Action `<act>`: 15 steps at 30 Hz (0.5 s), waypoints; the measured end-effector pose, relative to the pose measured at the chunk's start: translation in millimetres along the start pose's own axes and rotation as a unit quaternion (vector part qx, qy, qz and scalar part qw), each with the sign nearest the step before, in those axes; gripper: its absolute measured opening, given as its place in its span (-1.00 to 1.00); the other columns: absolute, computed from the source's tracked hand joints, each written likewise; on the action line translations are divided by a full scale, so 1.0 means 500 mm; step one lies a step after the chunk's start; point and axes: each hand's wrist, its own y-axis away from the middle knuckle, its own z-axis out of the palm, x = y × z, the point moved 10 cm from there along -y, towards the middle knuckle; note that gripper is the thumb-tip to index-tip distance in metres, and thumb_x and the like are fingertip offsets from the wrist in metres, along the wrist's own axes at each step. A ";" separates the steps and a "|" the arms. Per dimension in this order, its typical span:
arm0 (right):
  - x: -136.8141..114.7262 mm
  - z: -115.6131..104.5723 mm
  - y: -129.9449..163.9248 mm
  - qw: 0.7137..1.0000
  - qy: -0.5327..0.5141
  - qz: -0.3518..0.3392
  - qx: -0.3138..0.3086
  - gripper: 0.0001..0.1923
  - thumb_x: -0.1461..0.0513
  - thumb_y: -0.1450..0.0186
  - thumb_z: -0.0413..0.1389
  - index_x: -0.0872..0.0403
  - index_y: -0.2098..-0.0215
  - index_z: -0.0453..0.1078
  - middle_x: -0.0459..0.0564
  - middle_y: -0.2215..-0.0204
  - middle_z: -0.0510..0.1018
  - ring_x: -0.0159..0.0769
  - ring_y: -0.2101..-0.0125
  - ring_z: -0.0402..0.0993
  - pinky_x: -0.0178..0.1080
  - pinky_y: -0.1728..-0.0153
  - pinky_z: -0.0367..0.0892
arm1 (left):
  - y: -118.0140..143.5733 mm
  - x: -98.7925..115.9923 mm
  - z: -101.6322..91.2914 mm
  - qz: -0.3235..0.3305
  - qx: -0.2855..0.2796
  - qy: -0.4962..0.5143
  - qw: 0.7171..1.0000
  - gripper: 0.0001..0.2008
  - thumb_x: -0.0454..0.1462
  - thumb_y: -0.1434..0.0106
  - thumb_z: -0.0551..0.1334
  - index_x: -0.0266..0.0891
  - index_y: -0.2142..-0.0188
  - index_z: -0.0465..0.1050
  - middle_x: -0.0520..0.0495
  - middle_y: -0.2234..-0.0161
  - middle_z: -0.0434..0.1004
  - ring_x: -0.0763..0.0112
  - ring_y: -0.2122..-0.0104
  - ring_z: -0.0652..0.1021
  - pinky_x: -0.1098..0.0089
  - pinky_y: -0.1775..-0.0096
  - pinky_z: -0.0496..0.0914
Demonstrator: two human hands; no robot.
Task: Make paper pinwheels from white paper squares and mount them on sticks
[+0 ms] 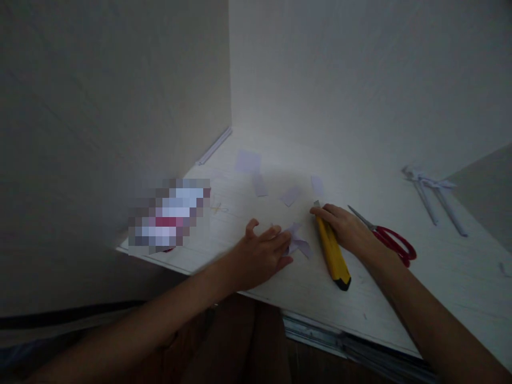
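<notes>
My left hand [266,256] is by the front of the white tabletop, its thumb and fingers closed on a small folded piece of pale lilac paper [300,246], whose pointed ends stick out to the right. With my right hand [340,221] I grip a yellow utility knife [333,250] near its blade end, which points away from me. The black butt of the knife lies toward the table's front edge. Just beyond that hand rests a pair of scissors [394,242] with red handles. Several lilac paper scraps [248,161] lie behind both hands.
On the left stands or lies a blurred-out phone-like object [172,216], with a thin yellowish item [218,208] beside it. Rolled paper sticks [438,200] are joined at the right. Another paper stick [215,145] lies along the left wall. Walls rise behind and left.
</notes>
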 end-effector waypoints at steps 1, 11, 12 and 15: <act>-0.004 0.003 -0.002 1.000 0.003 -0.008 -0.016 -0.53 0.45 -0.18 -0.15 0.10 -0.05 0.20 0.12 0.28 0.40 -0.23 0.28 0.38 -0.21 0.31 0.32 | 0.000 0.001 -0.002 0.004 0.001 0.002 1.000 -0.66 -0.16 -0.34 -0.13 -0.16 0.15 0.36 -0.01 0.01 0.37 0.34 0.06 0.29 0.13 0.09 0.06; -0.006 -0.108 -0.066 0.995 -0.086 0.038 -0.033 -0.61 0.38 -0.22 -0.10 0.08 0.00 0.26 0.08 0.30 0.49 -0.34 0.37 0.42 -0.29 0.35 0.30 | 0.001 -0.001 -0.019 -0.017 -0.026 0.023 0.999 -0.67 -0.16 -0.33 -0.13 -0.17 0.09 0.31 -0.05 0.03 0.37 0.29 0.03 0.32 0.05 0.08 0.16; -0.016 -0.135 -0.090 0.993 -0.099 0.067 0.004 -0.62 0.35 -0.24 -0.11 0.13 -0.03 0.24 0.08 0.33 0.49 -0.36 0.41 0.41 -0.30 0.37 0.29 | 0.001 -0.001 -0.020 -0.019 -0.024 0.034 0.999 -0.66 -0.16 -0.33 -0.14 -0.18 0.09 0.31 -0.06 0.03 0.38 0.29 0.03 0.32 0.03 0.07 0.16; -0.116 -0.155 -0.179 0.988 -0.139 0.055 0.038 -0.78 0.28 -0.24 -0.03 0.17 0.20 0.38 0.03 0.42 0.48 -0.40 0.46 0.37 -0.32 0.37 0.26 | 0.001 -0.004 -0.020 -0.026 -0.028 0.054 0.998 -0.63 -0.17 -0.34 -0.18 -0.21 0.09 0.31 -0.10 0.02 0.38 0.27 0.01 0.32 -0.03 0.04 0.16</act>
